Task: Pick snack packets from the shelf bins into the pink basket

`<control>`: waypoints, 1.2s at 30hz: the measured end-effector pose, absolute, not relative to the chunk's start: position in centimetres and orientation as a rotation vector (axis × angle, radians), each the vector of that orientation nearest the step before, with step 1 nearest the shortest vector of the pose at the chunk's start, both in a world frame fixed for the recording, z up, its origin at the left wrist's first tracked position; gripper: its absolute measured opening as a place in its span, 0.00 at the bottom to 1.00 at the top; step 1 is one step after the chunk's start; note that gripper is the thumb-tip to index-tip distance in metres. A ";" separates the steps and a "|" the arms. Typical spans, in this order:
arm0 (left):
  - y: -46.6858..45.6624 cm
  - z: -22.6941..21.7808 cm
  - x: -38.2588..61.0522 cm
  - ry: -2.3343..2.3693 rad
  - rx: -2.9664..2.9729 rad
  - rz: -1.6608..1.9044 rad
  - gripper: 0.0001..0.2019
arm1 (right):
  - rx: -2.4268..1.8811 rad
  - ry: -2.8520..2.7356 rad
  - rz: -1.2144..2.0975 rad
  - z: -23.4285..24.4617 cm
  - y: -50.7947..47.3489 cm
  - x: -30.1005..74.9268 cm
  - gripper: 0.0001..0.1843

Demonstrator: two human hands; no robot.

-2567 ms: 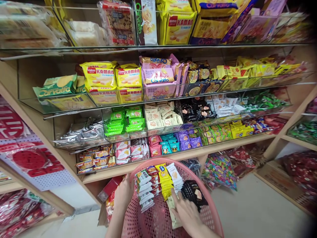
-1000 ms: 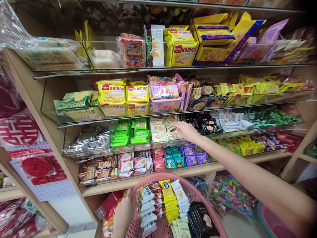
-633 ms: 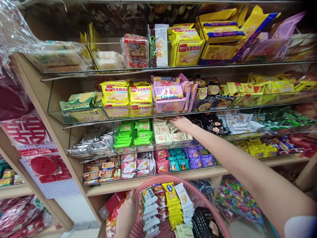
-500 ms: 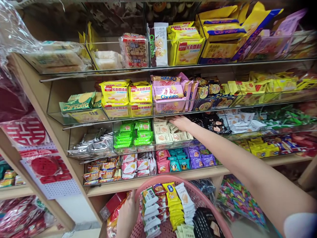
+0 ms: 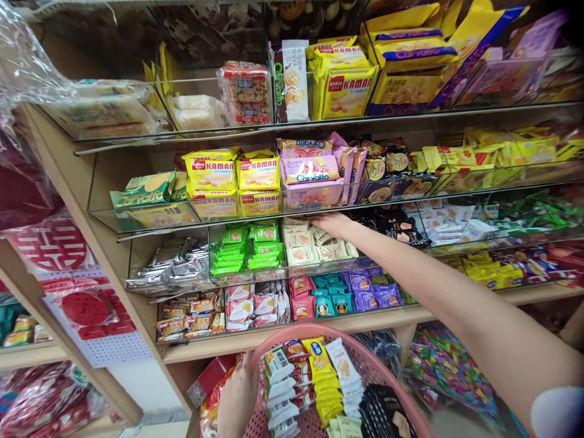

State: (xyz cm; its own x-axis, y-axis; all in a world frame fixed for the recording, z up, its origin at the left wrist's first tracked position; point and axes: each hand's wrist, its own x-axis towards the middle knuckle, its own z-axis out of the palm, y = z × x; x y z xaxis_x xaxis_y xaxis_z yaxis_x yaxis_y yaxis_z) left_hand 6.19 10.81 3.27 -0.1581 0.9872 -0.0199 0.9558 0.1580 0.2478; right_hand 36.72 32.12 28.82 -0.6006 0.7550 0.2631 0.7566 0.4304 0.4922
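My left hand (image 5: 238, 392) is closed round the left rim of a pink plastic basket (image 5: 392, 359). In it stand rows of small packets: green-and-white packets (image 5: 279, 377), yellow packets (image 5: 325, 380), white packets (image 5: 345, 371) and black packets (image 5: 385, 410). A few cream packets (image 5: 344, 426) lie at the basket's near side. My right hand (image 5: 334, 225) reaches into a shelf bin of cream packets (image 5: 301, 246), its fingers stretched over the ones at the back. Its fingertips are partly hidden there, and I see no packet lifted in it.
Bright green packets (image 5: 246, 249) fill the bin on the left, black packets (image 5: 396, 225) the one on the right. Clear dividers and shelf fronts edge the bins. Yellow biscuit packs (image 5: 212, 176) sit one shelf up. A bag of colourful sweets (image 5: 449, 365) lies below right.
The view has shifted very slightly. My right hand stays among the cream packets with its fingers a little deeper between them. My left hand keeps its hold on the basket rim.
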 end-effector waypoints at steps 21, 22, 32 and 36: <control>11.0 3.0 6.6 2.267 1.932 0.257 0.25 | -1.357 -2.329 -1.337 27.1 27.7 37.5 0.17; 11.1 3.0 6.6 2.263 1.929 0.262 0.25 | -1.353 -2.291 -1.371 26.8 27.4 37.4 0.18; 11.1 3.5 6.9 2.286 1.918 0.219 0.24 | -1.398 -2.139 -1.090 23.5 16.9 39.2 0.26; 11.2 3.6 7.0 2.287 1.908 0.200 0.25 | -1.422 -2.081 -0.442 16.8 10.3 38.8 0.32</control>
